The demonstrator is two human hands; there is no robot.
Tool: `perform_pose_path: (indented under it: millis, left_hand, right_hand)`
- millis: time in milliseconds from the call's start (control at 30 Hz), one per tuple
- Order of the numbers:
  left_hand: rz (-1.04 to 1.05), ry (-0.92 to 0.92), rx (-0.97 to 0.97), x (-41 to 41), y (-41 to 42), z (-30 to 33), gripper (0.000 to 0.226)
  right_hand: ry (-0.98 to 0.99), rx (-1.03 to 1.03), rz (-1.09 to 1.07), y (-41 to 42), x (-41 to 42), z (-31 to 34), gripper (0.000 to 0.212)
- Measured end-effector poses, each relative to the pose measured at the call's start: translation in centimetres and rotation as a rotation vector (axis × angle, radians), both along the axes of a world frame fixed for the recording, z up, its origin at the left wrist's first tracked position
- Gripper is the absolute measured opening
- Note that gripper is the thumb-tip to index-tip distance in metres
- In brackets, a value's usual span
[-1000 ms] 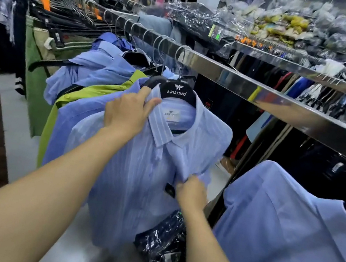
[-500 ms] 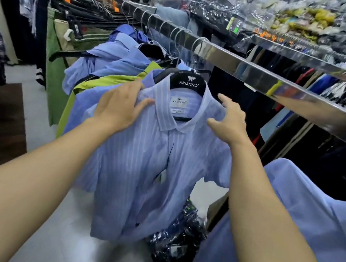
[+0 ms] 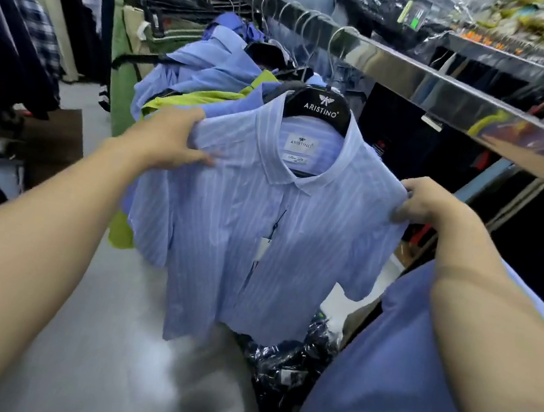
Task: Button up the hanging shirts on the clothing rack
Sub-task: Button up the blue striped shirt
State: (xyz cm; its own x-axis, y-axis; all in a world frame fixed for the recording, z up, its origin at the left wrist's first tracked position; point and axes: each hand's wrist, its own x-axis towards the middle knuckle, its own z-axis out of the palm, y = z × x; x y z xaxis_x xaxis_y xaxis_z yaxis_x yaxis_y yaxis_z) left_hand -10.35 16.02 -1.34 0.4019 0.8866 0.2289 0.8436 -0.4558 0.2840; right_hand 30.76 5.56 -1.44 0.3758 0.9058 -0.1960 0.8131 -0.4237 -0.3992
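Note:
A light blue striped short-sleeved shirt (image 3: 223, 233) hangs on a black ARISTINO hanger (image 3: 321, 108) from the chrome rack rail (image 3: 425, 84). Its front faces me, the placket closed down the middle, a price tag dangling at chest height. My left hand (image 3: 167, 139) grips the shirt's left shoulder. My right hand (image 3: 424, 201) grips its right shoulder. The fabric is stretched flat between the two hands.
Behind it hang more blue shirts (image 3: 207, 64) and a lime-green one (image 3: 187, 100). Another blue shirt (image 3: 395, 385) hangs close at lower right. Plastic-wrapped dark garments (image 3: 289, 354) lie on the floor under the rack. Dark clothes (image 3: 13, 33) line the left aisle.
My right hand rose from the shirt's front to its right shoulder and closed on it. The left hand shifted from the collar area to grip the left shoulder; the shirt now faces me squarely.

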Motion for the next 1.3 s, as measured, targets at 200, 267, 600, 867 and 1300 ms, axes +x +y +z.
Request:
perform_pose_path:
  millis: [200,267,600,867,1300]
  left_hand:
    - [0.312,0.129,-0.051,0.4,-1.4,1.3,0.030]
    - [0.486,0.012,0.003,1.4,-2.6,0.3,0.047]
    - [-0.105,-0.232,0.217,9.8,-9.0,-10.3,0.021]
    - [-0.013,-0.136,0.016,9.6,-5.9,-12.7,0.055]
    - [0.219,-0.594,-0.141,14.7,-3.2,-11.8,0.016]
  right_hand:
    - [0.019,0.275,-0.175,0.9,0.6,-0.7,0.034]
    - [0.015,0.387,-0.263,1.2,-0.1,-2.2,0.043]
    - [0.358,0.767,-0.164,1.1,-13.7,-9.9,0.011]
    - [0.205,0.575,-0.268,4.9,-17.2,-11.8,0.050]
    - [0.421,0.735,-0.341,3.3,-17.8,-14.3,0.013]
